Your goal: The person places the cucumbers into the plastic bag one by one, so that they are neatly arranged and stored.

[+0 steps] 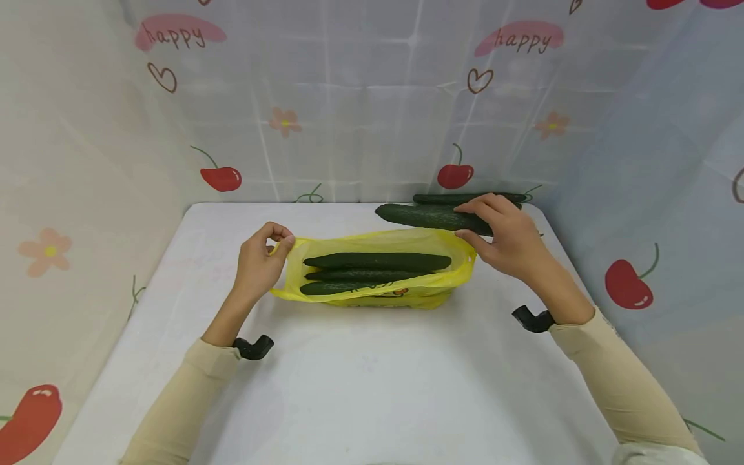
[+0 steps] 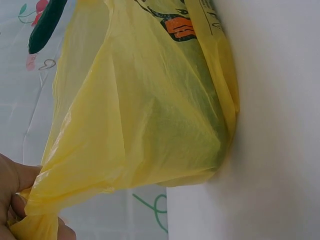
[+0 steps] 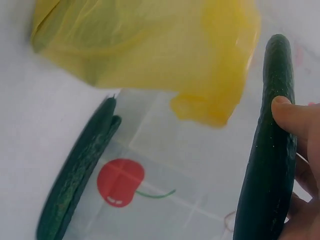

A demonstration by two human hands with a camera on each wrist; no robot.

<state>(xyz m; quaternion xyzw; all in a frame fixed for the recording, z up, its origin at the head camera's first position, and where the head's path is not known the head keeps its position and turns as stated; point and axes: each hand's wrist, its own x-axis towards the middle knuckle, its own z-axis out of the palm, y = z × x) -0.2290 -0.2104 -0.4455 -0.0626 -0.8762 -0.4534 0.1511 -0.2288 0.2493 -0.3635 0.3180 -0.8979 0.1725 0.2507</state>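
Note:
A yellow plastic bag point(image 1: 378, 301) lies on its base with its mouth gaping upward, and three dark green cucumbers point(image 1: 378, 261) show inside. My left hand point(image 1: 258, 258) pinches the bag's left rim; in the left wrist view the thin plastic bunches between the fingers point(image 2: 25, 177). My right hand point(image 1: 511, 236) grips another cucumber point(image 1: 418, 216) by its right part, behind and above the bag's far rim. The right wrist view shows the thumb point(image 3: 290, 115) pressed along this cucumber point(image 3: 265, 170), its tip pointing past the bag.
More cucumbers point(image 3: 77, 172) lie side by side at the far right of the white table point(image 1: 360, 374), by the back curtain point(image 1: 360, 129). Printed side curtains flank the table. A black wrist mount point(image 1: 254, 347) sits on each forearm.

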